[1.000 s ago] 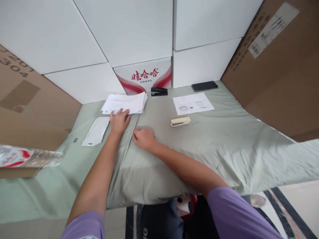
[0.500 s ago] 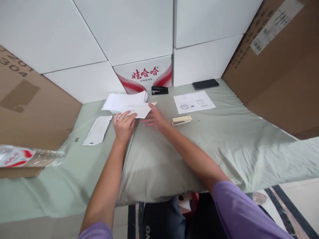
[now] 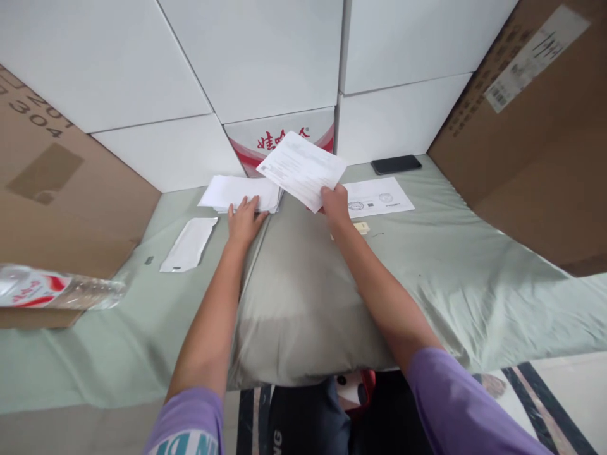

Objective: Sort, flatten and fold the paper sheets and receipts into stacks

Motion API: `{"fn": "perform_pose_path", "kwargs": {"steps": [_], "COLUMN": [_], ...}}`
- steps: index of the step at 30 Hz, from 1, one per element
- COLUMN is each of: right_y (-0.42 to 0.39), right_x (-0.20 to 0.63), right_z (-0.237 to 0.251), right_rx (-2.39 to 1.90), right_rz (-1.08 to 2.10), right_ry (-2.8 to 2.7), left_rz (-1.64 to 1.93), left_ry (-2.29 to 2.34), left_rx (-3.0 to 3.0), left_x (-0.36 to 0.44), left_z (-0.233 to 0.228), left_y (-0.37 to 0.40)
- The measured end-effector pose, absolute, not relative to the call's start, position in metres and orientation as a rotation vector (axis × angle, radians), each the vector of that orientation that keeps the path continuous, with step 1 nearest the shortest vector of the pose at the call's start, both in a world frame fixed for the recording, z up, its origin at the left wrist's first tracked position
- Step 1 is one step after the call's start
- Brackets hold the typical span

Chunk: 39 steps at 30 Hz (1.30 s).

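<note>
My right hand (image 3: 334, 205) grips a printed sheet of paper (image 3: 301, 165) by its lower right corner, thumb on top. The sheet is raised and tilted, covering part of the box lettering behind; the black stapler seen there before is hidden. My left hand (image 3: 245, 222) lies with fingers spread on the near edge of a stack of white papers (image 3: 239, 189). Right of the raised sheet lies a stamped paper (image 3: 379, 197), its left edge hidden. A cream stapler (image 3: 361, 228) is partly covered by my right wrist.
White boxes (image 3: 275, 57) wall off the back. Brown cartons (image 3: 531, 145) stand at both sides. A black phone (image 3: 396, 164) lies at the back right, a white packet (image 3: 188, 245) at left, and a plastic bottle (image 3: 61, 287) at far left. Green cloth (image 3: 303, 303) covers the surface.
My right hand has taken the top sheet off the stack and moved it up and right. My left hand has settled flat on the stack. The view has shifted slightly.
</note>
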State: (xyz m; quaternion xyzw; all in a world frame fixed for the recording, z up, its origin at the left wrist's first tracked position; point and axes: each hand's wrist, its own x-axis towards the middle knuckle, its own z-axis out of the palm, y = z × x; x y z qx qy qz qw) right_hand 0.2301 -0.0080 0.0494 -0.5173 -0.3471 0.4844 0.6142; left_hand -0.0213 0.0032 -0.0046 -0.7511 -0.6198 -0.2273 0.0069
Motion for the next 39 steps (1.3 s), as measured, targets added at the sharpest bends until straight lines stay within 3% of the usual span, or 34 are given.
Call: {"fn": "perform_pose_path", "kwargs": {"steps": [26,33,39], "right_y": [0.002,0.000,-0.005], "right_x": [0.234,0.239,0.245], "right_z": [0.043,0.047,0.057], "right_rx": [-1.139,-1.151,-1.269], "right_rz": [1.237,1.210,1.222], "right_ry": [-0.623,-0.640,-0.730], "left_rz": [-0.786,-1.280,-1.547], "left_ry": [-1.876,-2.173,-2.049], "left_rx": [-2.280,-1.667,-1.557], "left_x": [-0.021,-0.016,-0.005], "left_z": [0.004,0.030,0.053], "left_y": [-0.002,-0.010,-0.017]}}
